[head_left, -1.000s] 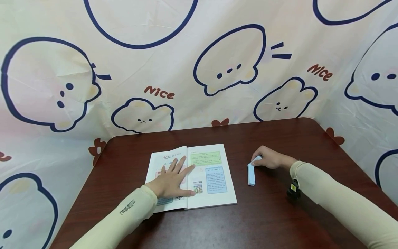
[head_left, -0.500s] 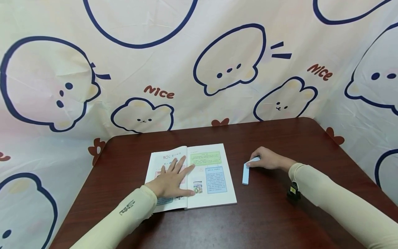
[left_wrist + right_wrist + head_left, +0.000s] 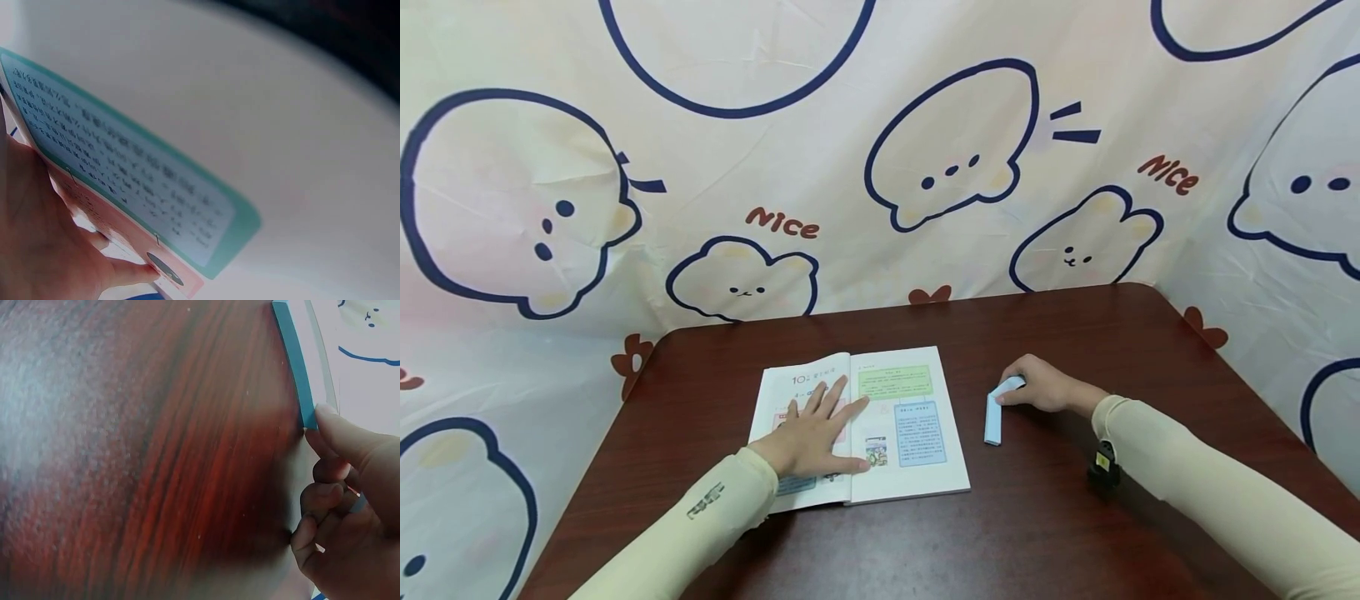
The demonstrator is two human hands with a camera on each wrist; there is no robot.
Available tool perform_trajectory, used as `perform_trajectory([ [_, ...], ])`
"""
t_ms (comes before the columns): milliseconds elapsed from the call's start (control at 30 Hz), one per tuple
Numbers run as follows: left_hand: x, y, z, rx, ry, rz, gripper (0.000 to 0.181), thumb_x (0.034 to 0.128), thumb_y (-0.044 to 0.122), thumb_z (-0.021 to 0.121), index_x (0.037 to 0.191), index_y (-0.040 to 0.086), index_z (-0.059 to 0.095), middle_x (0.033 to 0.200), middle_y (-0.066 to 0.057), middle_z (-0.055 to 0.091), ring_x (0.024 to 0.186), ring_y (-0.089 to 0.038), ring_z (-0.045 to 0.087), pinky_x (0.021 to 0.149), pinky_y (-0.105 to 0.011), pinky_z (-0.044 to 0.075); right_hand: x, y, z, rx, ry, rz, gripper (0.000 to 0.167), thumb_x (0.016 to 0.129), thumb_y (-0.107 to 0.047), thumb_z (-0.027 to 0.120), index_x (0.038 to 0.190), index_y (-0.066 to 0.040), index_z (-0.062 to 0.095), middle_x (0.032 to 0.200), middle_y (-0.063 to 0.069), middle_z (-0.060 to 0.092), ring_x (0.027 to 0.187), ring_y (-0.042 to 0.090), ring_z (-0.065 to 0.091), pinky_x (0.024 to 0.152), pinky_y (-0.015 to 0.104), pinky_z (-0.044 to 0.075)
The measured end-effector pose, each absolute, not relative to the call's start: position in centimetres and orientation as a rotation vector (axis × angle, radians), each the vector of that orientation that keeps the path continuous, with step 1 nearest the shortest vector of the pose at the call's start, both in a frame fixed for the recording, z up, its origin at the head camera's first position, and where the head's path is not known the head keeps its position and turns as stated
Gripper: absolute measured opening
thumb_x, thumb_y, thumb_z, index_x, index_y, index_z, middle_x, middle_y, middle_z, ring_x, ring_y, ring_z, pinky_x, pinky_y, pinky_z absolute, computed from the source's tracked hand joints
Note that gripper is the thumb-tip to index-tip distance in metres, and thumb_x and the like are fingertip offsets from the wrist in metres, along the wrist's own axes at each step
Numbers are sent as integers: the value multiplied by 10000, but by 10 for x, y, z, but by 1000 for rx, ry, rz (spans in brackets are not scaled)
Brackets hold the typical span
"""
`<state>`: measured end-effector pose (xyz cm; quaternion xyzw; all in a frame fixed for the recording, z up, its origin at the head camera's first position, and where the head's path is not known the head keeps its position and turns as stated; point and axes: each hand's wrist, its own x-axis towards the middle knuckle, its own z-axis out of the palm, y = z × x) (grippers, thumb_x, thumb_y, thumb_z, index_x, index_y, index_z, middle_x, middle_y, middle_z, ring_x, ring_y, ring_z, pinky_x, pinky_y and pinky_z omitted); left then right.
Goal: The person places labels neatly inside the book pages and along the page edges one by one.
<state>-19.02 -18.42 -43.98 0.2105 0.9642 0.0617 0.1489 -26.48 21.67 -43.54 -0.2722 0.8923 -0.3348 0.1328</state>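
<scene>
An open book point(image 3: 951, 475) with printed pages lies on the table. My left hand point(image 3: 808, 437) rests on it, fingers spread straight across the left page and the fold; in the left wrist view the hand point(image 3: 47, 231) lies against a page with a green-framed text box point(image 3: 119, 140). To the book's right, my right hand point(image 3: 1045, 383) holds a slim light-blue bar point(image 3: 993, 421) that bends at an angle near the fingers. In the right wrist view, my right hand point(image 3: 356, 494) pinches the bar point(image 3: 297, 359) between thumb and finger, other fingers curled; part of it is hidden.
The dark reddish-brown table point(image 3: 917, 550) meets a patterned cloth point(image 3: 850, 167) hung behind it and at both sides. A small black device point(image 3: 1103, 462) is worn at the right wrist, under the cream sleeve point(image 3: 1195, 475).
Between one second and half a second ago, the bar's near end moved a little left, towards the book, with the right hand on it. Since then it has barely moved. My left hand stays put.
</scene>
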Motion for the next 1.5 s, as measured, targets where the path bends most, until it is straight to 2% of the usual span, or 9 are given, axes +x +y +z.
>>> perform_trajectory([
  [300,-190,-184,-439,603,2770,178,1019,786,882,502,1617,396,170,1732,-48,-58,1584,-429,33,1133,-797,145,-270,217,-437,-789,2600,-988,99,897,-128,756,907,-31,770,830,28,718,734,100,525,647,221,450],
  [500,-190,-185,-440,606,2768,192,1017,787,877,509,1617,396,172,1732,-46,-60,1584,-427,28,1133,-798,139,-269,218,-436,-828,2600,-968,100,907,-120,743,830,-55,748,736,-12,648,686,85,487,622,222,411],
  [733,-190,-185,-440,614,2764,204,1012,790,873,512,1616,394,177,1732,-50,-60,1583,-431,25,1135,-797,135,-270,219,-433,-870,2550,-941,102,935,-101,704,862,-45,748,716,-28,604,652,68,463,608,216,385],
  [1067,-191,-185,-441,600,2765,198,1017,786,879,505,1617,402,163,1731,-34,-76,1587,-421,11,1146,-787,124,-272,219,-430,-903,2534,-873,123,964,-67,654,965,-14,766,826,6,687,715,78,491,670,211,411],
  [1500,-190,-184,-441,597,2769,192,1023,788,879,507,1619,393,164,1730,-38,-79,1584,-428,19,1134,-795,140,-271,219,-427,-935,2521,-788,148,993,-83,620,938,-52,754,838,-1,712,712,64,509,687,227,452],
])
